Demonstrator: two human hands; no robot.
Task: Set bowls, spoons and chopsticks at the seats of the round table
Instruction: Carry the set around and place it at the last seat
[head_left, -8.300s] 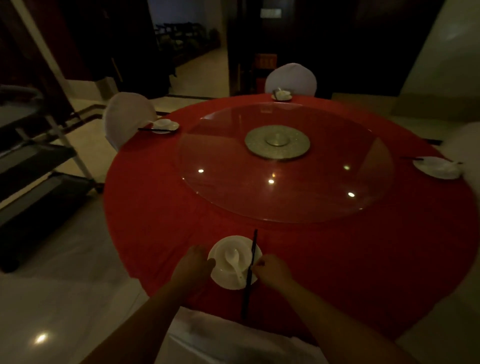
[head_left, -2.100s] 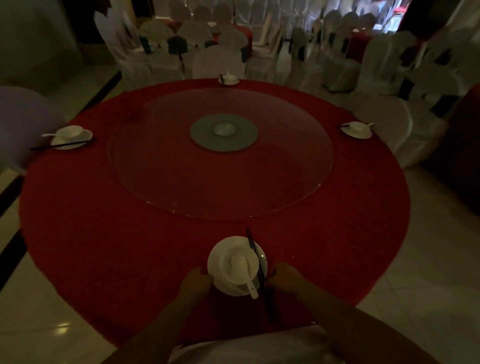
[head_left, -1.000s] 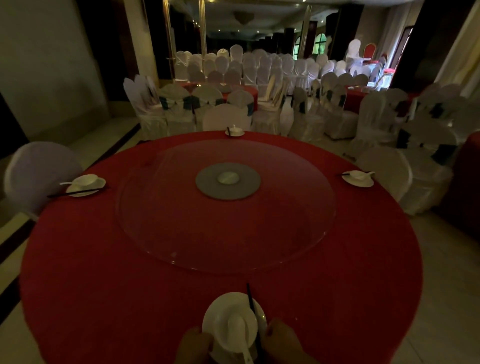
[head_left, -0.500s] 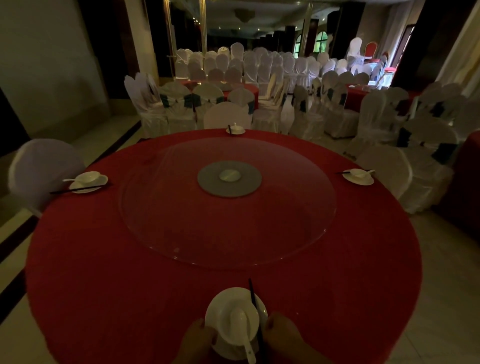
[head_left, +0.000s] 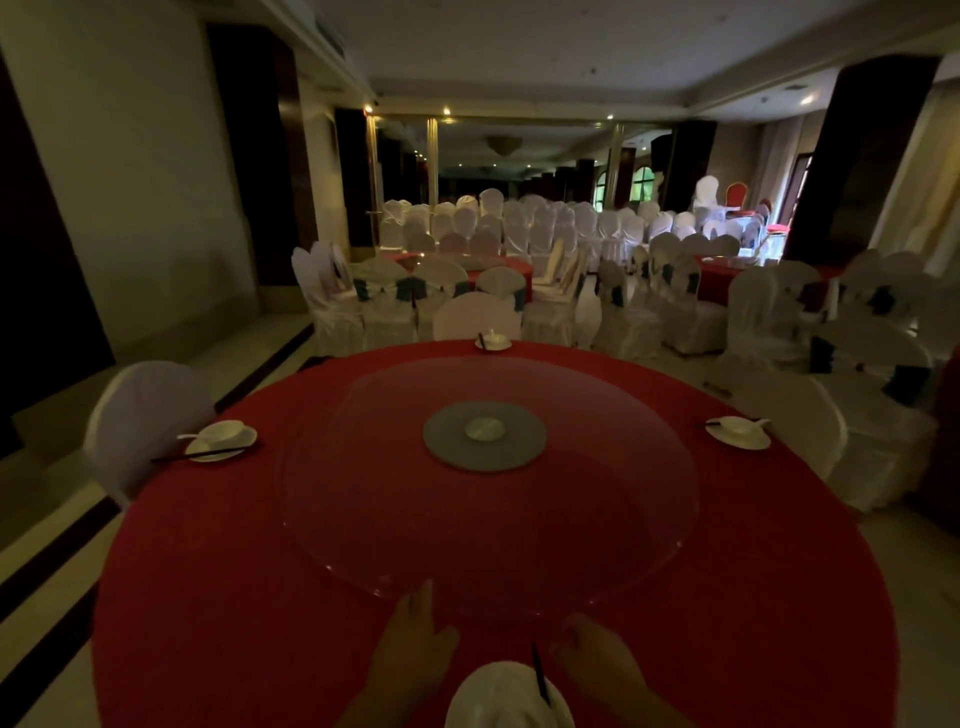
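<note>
The round table (head_left: 249, 597) is covered in red cloth and carries a large glass turntable (head_left: 613, 499) with a grey disc (head_left: 484, 435) at its middle. At the near seat, at the bottom edge of the view, a white bowl (head_left: 501, 696) sits on the cloth, cut off by the frame, with black chopsticks (head_left: 539, 674) lying along its right side and pointing toward the turntable. The light is too dim to make out a spoon there.

The left hand (head_left: 410, 657) lies just left of that bowl, palm down, its fingers straight and close together; one fingertip (head_left: 426, 590) reaches the near rim of the glass. It holds nothing. The right hand (head_left: 597, 662) rests on the cloth just right of the chopsticks. In the gloom it is not possible to tell whether its fingers are curled or straight, or whether they touch the chopsticks.

Three more places are laid. At the left seat a bowl on a saucer (head_left: 223, 435) has a spoon (head_left: 188, 436) sticking out to the left and a pair of chopsticks (head_left: 205, 454) across the front of the saucer. At the far seat a small bowl (head_left: 493, 340) stands near the table edge. At the right seat another bowl on a saucer (head_left: 737, 432) has a spoon handle pointing right.

White-covered chairs stand behind the left (head_left: 140, 415), far (head_left: 475, 317) and right (head_left: 795, 415) places, with many more chairs (head_left: 545, 228) grouped in the hall beyond
</note>
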